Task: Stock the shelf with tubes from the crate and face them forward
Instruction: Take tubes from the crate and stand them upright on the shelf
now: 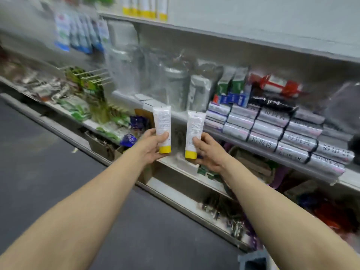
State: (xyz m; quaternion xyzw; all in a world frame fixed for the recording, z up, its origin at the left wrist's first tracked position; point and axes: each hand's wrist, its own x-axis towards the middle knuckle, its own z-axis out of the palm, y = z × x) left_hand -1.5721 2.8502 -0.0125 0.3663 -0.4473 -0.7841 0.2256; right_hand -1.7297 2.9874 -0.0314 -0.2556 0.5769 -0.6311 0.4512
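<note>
The left hand (153,146) grips one tube (161,121) and the right hand (209,151) a second tube (194,126), both low by the yellow caps, in front of the shelves. They look light and squashy, so holding them by the firmer cap end seems best. Like tubes (145,8) stand on the top shelf (214,34). The grey box corner (253,262) may be the crate, but what is in it is hidden.

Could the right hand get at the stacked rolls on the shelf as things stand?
Probably yes: nothing lies between the right hand and the rolls, though it grips a tube.
</note>
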